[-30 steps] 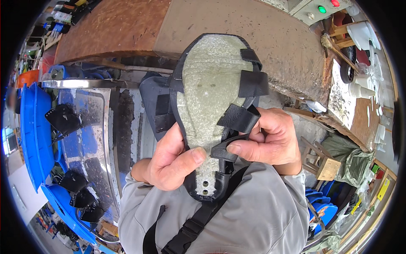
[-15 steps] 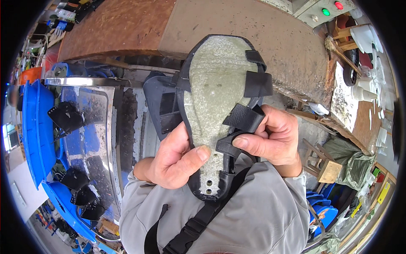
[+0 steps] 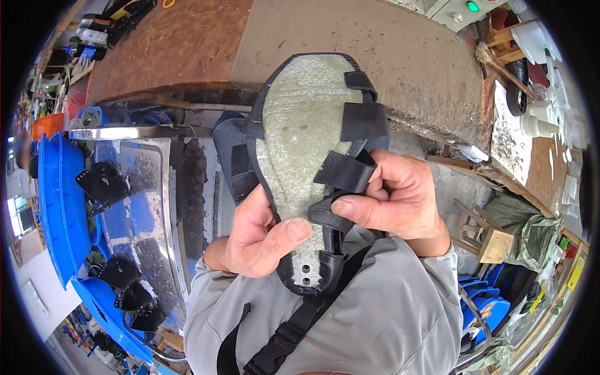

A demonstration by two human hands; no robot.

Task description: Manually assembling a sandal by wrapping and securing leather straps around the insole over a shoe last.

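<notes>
Held up in front of me is a sandal in the making, its pale, speckled insole (image 3: 306, 125) facing me and its narrow end, with two round holes, pointing toward my body. A black edge runs round the insole. My left hand (image 3: 259, 234) grips the narrow part from the left, its thumb pressed flat on the insole. My right hand (image 3: 400, 200) is closed on the right side, pinching a black strap (image 3: 330, 214) between thumb and fingers. Just above that, a looped black leather strap (image 3: 347, 172) sticks out over the insole. Another strap (image 3: 365, 120) stands farther up the right edge.
A brown workbench (image 3: 300, 31) stretches across the far side. To the left are a scuffed metal-edged stand (image 3: 134, 187), blue plastic bins (image 3: 59, 206) and several black leather pieces (image 3: 103, 184). A small wooden stool (image 3: 490, 244) stands at the right, beside a green sheet (image 3: 528, 234).
The sandal and both hands have shifted slightly left in the view. Both grips stay the same, and the straps look unchanged.
</notes>
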